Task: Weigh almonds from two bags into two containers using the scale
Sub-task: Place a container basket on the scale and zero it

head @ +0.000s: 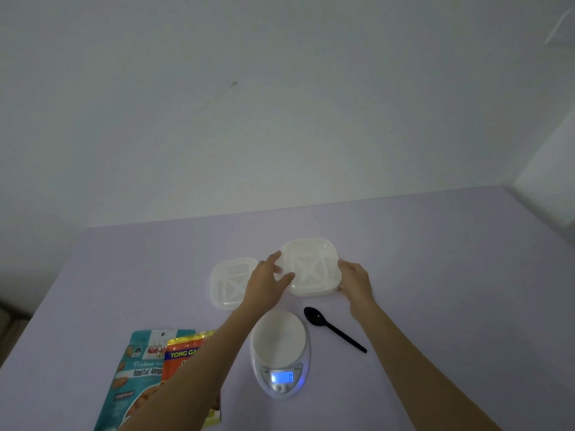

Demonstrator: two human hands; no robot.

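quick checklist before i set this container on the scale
1. The scale is on and its display reads 0: ok.
2. The scale platform is bare: ok.
3. The container is gripped on opposite sides by the left hand and right hand: ok.
4. The container is empty, ribbed bottom showing: ok.
5. The black spoon lies apart from the scale, to its right: ok.
6. The almond bags are opened: cannot tell.
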